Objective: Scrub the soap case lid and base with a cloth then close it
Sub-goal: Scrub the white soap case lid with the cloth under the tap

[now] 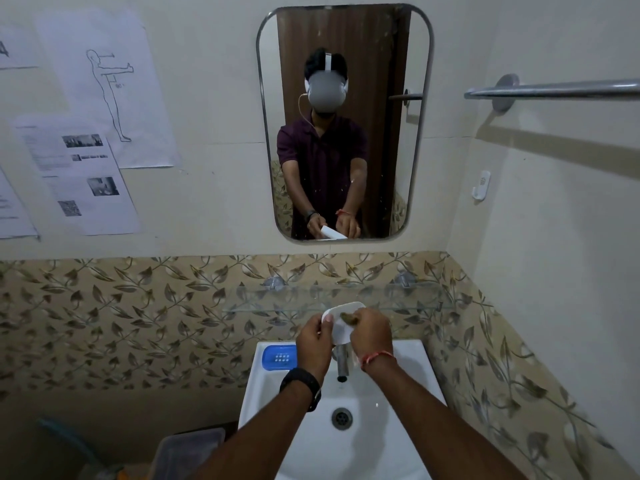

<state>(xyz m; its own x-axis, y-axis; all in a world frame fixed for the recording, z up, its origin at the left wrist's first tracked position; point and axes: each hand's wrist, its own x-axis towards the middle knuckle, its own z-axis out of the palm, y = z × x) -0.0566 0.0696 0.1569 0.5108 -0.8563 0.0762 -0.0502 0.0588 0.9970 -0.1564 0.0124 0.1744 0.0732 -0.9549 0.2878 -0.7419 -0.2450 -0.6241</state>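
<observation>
My left hand (313, 344) grips a white soap case lid (341, 318) by its left edge and holds it tilted above the sink's tap. My right hand (371, 336) is closed on a small brownish cloth (348, 319) and presses it against the lid's face. The blue soap case base (277, 356) lies flat on the sink's back left ledge, apart from both hands. Most of the cloth is hidden inside my right fist.
A white sink (415, 355) with a steel tap (342, 367) and a drain (342, 417) lies under my hands. A glass shelf (263, 299) runs just behind them. A mirror (346, 46) hangs above, a towel rail (554, 88) at right, a plastic box (187, 452) at lower left.
</observation>
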